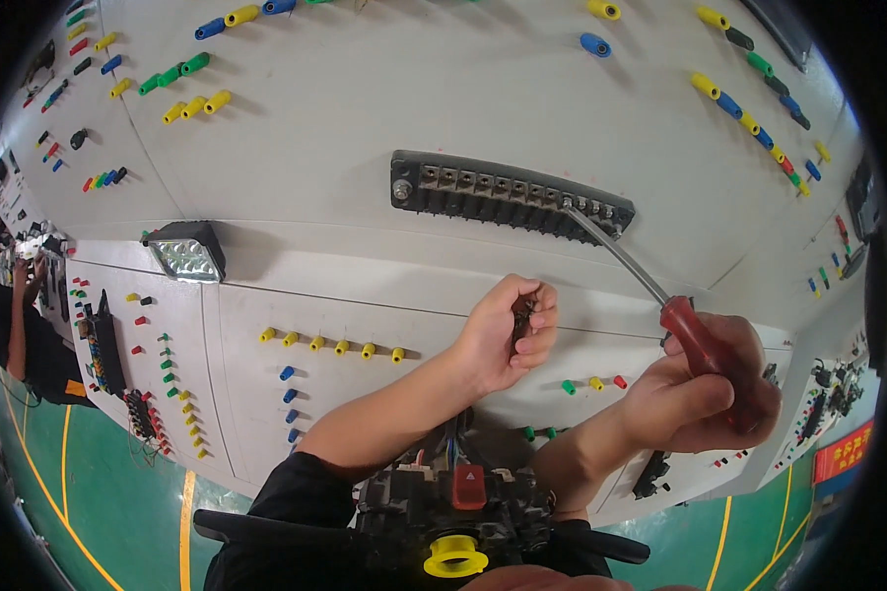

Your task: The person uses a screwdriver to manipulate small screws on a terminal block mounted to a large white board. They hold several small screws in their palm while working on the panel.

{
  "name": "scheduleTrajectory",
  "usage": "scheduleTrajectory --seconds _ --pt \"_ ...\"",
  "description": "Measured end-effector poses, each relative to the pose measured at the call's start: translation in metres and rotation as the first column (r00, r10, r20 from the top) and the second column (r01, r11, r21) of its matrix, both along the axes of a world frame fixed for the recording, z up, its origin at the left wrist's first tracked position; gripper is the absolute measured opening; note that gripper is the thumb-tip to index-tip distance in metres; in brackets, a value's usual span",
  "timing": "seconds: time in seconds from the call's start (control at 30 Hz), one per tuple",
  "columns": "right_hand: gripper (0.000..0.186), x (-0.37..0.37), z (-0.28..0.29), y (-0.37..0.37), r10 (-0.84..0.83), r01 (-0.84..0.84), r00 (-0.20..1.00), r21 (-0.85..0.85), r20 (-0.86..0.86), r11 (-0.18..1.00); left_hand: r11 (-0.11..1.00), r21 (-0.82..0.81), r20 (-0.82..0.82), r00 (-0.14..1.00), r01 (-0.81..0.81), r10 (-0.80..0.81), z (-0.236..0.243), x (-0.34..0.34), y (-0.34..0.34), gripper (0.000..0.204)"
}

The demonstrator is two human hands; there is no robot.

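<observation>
My right hand (705, 389) is closed around the red handle of a screwdriver (633, 264). The shaft slants up and left, its tip on a metal contact in the long black terminal block (483, 207). A bolt head sits at the block's left end, and a row of square metal contacts runs along its top. Below the block, my left hand (498, 340) is raised with its fingers curled over small dark pieces (524, 317) in the palm, possibly screws. The fingers partly hide them.
The block is mounted on a pale panel (306, 148) studded with coloured sockets. An LED lamp (187, 254) juts out at left. Close to my body is a black assembly (404, 502) with a red button and yellow ring. Another person (30, 325) stands at far left.
</observation>
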State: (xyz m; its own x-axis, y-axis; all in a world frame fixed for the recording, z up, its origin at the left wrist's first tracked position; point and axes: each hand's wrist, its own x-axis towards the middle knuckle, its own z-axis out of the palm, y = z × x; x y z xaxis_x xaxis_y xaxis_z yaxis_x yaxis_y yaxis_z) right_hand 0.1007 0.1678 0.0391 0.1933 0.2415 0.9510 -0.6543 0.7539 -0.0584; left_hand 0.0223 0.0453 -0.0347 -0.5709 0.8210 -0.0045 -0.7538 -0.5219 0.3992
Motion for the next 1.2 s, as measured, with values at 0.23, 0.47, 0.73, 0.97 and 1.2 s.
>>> scheduleTrajectory --seconds 0.23,0.47,0.73,0.97,1.2 --pt "0.039 0.004 -0.002 -0.014 -0.012 0.013 1.0 0.028 -0.014 1.0 1.0 -0.004 0.01 1.0 -0.008 0.008 0.001 0.0 -0.001 0.023" --pt "0.022 0.029 0.01 -0.012 -0.025 -0.022 0.993 0.378 0.117 0.925 1.0 0.027 -0.008 1.0 -0.013 0.014 -0.001 -0.002 -0.004 0.023" --pt "0.019 0.024 0.017 -0.022 0.203 -0.375 0.91 0.509 0.362 0.775 0.998 0.061 -0.001 1.0 -0.022 0.022 -0.006 -0.004 -0.001 0.023" --pt "0.034 0.027 -0.001 -0.034 0.223 -0.23 0.929 -0.009 0.295 0.973 0.999 0.049 0.012 1.0 -0.013 0.012 -0.003 -0.002 -0.002 0.022" --pt "0.033 0.02 -0.002 -0.023 0.239 -0.247 0.968 0.132 0.073 0.96 0.999 0.048 0.011 1.0 -0.02 0.019 -0.005 -0.003 -0.004 0.022"
